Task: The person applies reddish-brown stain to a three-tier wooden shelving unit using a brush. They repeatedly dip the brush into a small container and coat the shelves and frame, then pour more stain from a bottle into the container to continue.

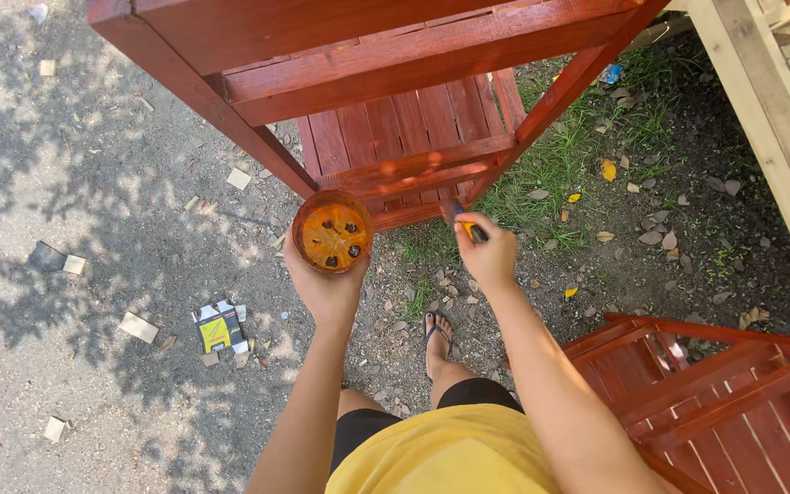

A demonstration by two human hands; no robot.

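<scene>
My left hand (325, 285) cups a round container (332, 232) of orange-brown stain from below, holding it just under the red-stained wooden shelf frame (395, 55). My right hand (487, 257) grips a paintbrush (464, 221) with a yellow and dark handle. Its bristle end touches the lower front rail (413, 169) of the frame, where that rail meets the right leg. Dark blobs float on the liquid in the container. The frame's slatted lower shelf (404, 123) shows beyond the rail.
A second red-stained slatted piece (724, 393) lies on the ground at lower right. An unpainted pale wooden structure (779, 110) stands at upper right. Wood offcuts (138, 327), a small yellow and black carton (219, 328), dry leaves and grass are scattered around. My sandalled foot (438, 337) stands below the frame.
</scene>
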